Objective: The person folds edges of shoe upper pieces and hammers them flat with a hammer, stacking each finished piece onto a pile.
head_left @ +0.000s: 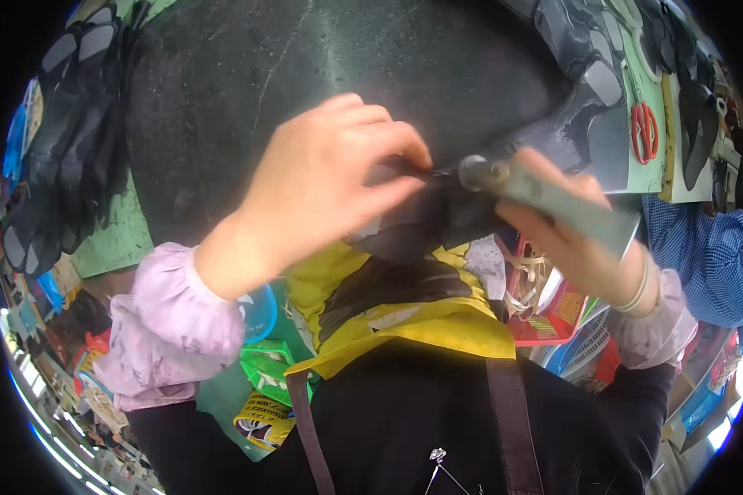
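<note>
Over the near edge of a dark, scratched work mat (338,49), my left hand (334,161) pinches a black, soft-looking piece (409,235) between thumb and fingers. Part of that piece hangs below the hands, in front of my yellow and brown apron (413,318). My right hand (574,235) is wrapped round a grey-handled tool (565,202) with a round metal end. The tool's round end meets or nearly meets the black piece by my left fingertips; motion blur hides whether they touch.
Black pieces with grey patches are stacked at the left (74,140) and more lie at the right (582,91). Red-handled scissors (644,132) rest at the right edge, above a blue checked cloth (702,264). Below stand a red basket (545,328) and a green basket (268,371).
</note>
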Available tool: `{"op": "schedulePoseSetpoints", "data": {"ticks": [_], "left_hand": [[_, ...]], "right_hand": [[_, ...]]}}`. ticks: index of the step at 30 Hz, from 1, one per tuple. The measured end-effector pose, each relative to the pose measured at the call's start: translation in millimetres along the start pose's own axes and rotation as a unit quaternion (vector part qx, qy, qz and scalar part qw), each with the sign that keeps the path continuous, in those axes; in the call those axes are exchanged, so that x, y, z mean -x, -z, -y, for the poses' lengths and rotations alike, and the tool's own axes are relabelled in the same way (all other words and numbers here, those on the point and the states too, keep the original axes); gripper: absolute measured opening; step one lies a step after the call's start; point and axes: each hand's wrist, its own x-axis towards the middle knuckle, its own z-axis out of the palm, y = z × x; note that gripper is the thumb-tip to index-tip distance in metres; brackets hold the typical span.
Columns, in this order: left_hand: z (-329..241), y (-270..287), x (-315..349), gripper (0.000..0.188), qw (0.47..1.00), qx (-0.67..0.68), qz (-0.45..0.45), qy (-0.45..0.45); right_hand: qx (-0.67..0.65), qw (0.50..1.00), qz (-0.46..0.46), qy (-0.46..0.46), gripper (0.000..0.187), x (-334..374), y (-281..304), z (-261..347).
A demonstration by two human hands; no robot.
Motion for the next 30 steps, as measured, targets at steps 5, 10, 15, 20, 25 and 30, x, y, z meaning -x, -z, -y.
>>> {"op": "schedulePoseSetpoints", "data": {"ticks": [5, 10, 15, 20, 25, 30], "left_hand": [[9.8, -4.2, 0.1, 0.02, 0.986, -0.104, -0.044, -0.124], [23.2, 19.5, 5.4, 0.022, 0.991, -0.079, 0.002, -0.104], [28.1, 21.6, 0.9, 0.023, 0.988, -0.082, -0.001, -0.134], [31.8, 29.1, 9.1, 0.024, 0.977, -0.129, 0.009, -0.169], [31.5, 29.9, 18.0, 0.023, 0.969, -0.179, -0.04, -0.167], [26.6, 29.5, 22.8, 0.021, 0.966, -0.206, -0.055, -0.147]], "right_hand": [[-0.001, 1.0, -0.015, -0.011, 0.026, -10.5, -5.8, 2.6], [0.114, 0.992, -0.021, 0.054, 0.02, -23.1, -4.0, -1.4], [0.024, 0.999, 0.04, 0.017, 0.023, -21.6, -23.1, 4.7], [-0.012, 0.999, -0.014, 0.031, 0.025, -28.7, -25.9, 8.0], [0.037, 0.999, -0.005, 0.023, 0.02, -42.4, -24.1, 9.7], [0.07, 0.995, -0.011, 0.066, 0.02, -54.4, -27.1, 9.3]]}}
